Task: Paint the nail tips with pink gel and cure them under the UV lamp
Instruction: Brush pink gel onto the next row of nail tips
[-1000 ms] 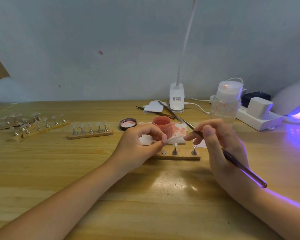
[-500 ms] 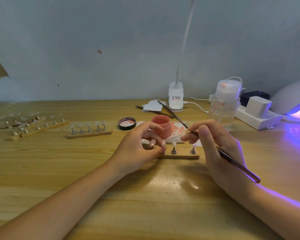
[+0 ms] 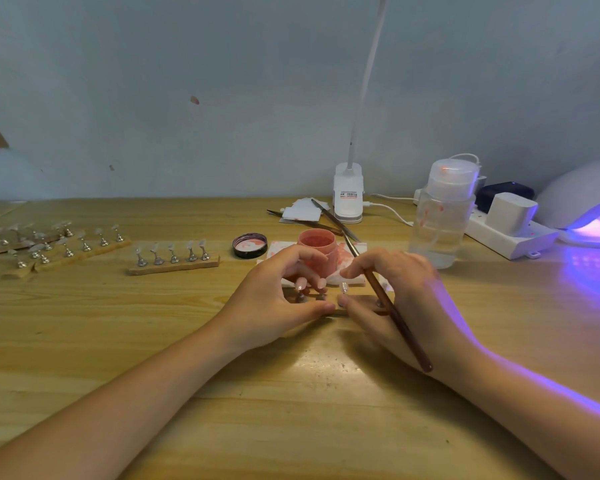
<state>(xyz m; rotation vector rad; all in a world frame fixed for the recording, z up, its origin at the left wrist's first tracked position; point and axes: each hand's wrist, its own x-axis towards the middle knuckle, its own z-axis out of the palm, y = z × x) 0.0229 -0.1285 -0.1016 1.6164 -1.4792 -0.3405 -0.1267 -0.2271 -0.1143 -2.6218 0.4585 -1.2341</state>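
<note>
A short wooden holder strip with metal stands lies at the table's middle, mostly covered by both hands. My left hand curls over its left stands, thumb against the front edge. One clear nail tip stands between the hands. My right hand grips a dark brush, bristle end pointing up and away, its thumb touching the strip's front. The open pink gel jar stands just behind the hands on stained white paper. The UV lamp glows purple at the far right.
The jar's black lid lies left of the jar. More wooden strips with clear tips sit at left and far left. A clear pump bottle, power strip and desk lamp base line the back.
My left hand lowered a stand it was holding onto the strip and now covers the strip's left end. My right hand moved left and down, bringing the brush over the strip.
</note>
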